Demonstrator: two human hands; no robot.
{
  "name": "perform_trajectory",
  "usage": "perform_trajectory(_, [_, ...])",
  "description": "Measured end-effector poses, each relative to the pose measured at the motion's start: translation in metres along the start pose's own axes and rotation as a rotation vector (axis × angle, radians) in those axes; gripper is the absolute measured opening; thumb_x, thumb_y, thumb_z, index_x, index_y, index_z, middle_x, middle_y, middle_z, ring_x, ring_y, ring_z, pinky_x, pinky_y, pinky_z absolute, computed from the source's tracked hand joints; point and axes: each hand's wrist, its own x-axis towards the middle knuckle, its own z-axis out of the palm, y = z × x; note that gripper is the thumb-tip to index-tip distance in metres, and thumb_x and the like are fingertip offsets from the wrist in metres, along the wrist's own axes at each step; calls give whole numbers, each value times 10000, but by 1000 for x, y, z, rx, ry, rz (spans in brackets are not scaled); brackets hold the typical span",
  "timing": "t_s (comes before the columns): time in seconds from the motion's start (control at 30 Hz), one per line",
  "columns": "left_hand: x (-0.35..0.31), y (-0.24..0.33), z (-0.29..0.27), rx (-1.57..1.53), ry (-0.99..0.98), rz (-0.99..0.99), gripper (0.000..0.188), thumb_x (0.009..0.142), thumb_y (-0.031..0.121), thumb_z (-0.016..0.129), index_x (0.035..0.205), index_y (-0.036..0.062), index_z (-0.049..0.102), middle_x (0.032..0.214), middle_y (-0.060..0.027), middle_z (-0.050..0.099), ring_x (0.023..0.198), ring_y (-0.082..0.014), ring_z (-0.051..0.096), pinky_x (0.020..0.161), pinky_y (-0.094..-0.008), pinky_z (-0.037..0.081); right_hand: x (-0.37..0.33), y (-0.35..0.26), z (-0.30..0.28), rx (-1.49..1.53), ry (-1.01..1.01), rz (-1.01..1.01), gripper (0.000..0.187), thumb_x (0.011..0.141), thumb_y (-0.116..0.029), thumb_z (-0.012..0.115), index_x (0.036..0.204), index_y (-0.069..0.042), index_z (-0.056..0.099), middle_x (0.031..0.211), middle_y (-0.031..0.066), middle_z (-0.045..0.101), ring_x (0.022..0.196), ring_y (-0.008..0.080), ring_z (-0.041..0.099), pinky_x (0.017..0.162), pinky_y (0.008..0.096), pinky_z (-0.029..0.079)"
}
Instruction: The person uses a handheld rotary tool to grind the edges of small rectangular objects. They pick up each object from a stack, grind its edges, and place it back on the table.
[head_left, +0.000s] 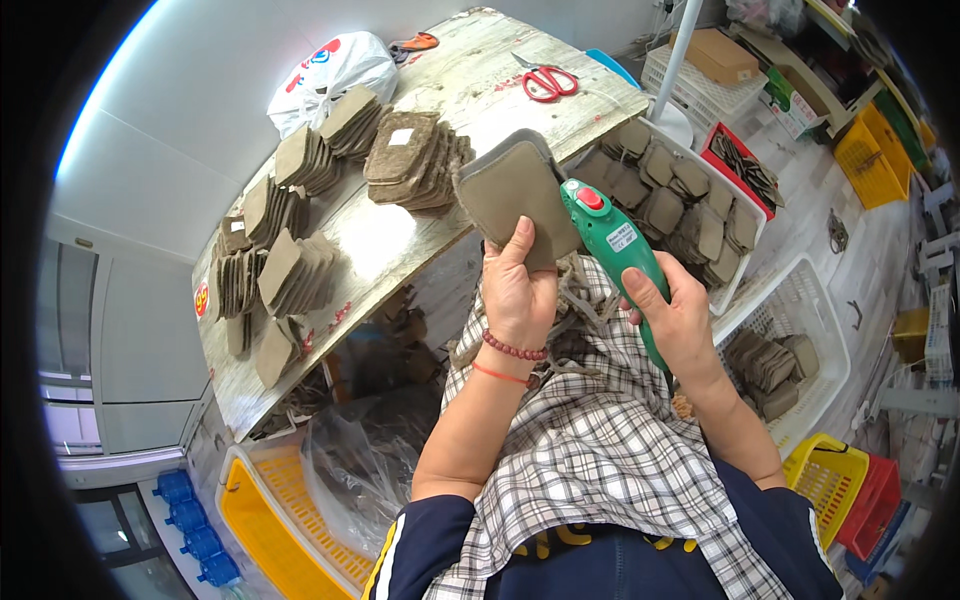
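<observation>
My left hand (520, 290) grips the lower edge of a taupe fabric pad (512, 190) with rounded corners, its thumb flat on the face. Closed around the green body of a handheld electric cutter (612, 232) with a red button is my right hand (672, 308). The cutter's front end is at the pad's right edge; its blade is hidden, so contact cannot be told. Beyond the left hand, a thick pile of brown pads (408, 165) lies on the table (500, 60). Several smaller stacks of pads (292, 270) stand farther left.
Red-handled scissors (548, 84) and a tied white plastic bag (335, 78) lie on the table. To the right, a white bin (742, 255) is full of pads, beside a white basket (835, 335). A yellow basket (262, 515) and clear plastic sheeting (360, 455) sit lower left.
</observation>
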Motion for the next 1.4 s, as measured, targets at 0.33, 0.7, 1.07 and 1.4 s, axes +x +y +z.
perform_trajectory(0.33, [-9, 14, -17, 183, -156, -150, 365, 901, 5, 595, 1250, 49, 499, 1211, -82, 602, 1091, -227, 600, 937, -392, 498, 4, -11, -24, -11, -46, 92, 391, 910, -355, 645, 1042, 11, 606, 736, 10, 584, 607, 54, 515, 549, 218, 442])
perform_trajectory(0.7, [9, 79, -27, 589, -269, -335, 404, 848, -76, 604, 1241, -10, 545, 1108, -100, 655, 960, -170, 650, 840, -314, 538, -6, -16, -63, -176, -277, 133, 422, 881, -377, 673, 1065, -2, 618, 733, 9, 588, 650, 62, 535, 588, 231, 453])
perform_trajectory(1.07, [-9, 71, -25, 686, -197, -558, 444, 831, -106, 596, 1261, -23, 523, 1123, -106, 643, 982, -179, 646, 869, -321, 534, -12, 1, -44, -294, -188, 39, 416, 875, -379, 679, 1058, -9, 626, 746, 32, 616, 670, 91, 559, 619, 255, 460])
perform_trajectory(1.4, [-3, 97, -27, 1040, -281, -453, 249, 772, -51, 680, 980, 29, 568, 899, -23, 638, 823, -102, 607, 768, -243, 490, -2, 0, -54, -110, -352, 259, 403, 890, -393, 653, 978, -1, 626, 698, 15, 573, 565, 70, 518, 527, 224, 437])
